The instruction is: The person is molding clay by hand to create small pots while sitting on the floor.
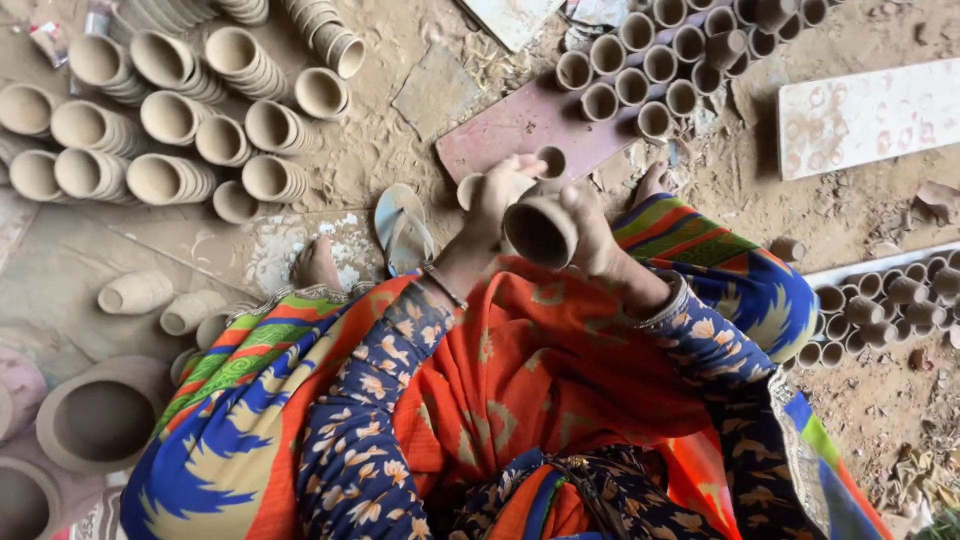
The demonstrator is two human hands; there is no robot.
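Observation:
A small brown clay cup (540,231) lies on its side with its mouth toward me, gripped by my right hand (598,232). My left hand (497,197) is closed around another small clay cup (469,189), held just left of the first. A third little cup (551,161) stands on the reddish board (500,135) right beyond my fingers. Both hands hover over my lap, which is draped in orange and patterned cloth.
Stacks of nested clay cups (170,120) lie on the sandy ground at the left. Upright cups (660,55) fill the board ahead, more (880,305) sit on a white board at the right. A sandal (403,228) lies by my foot; large clay bowls (100,415) sit lower left.

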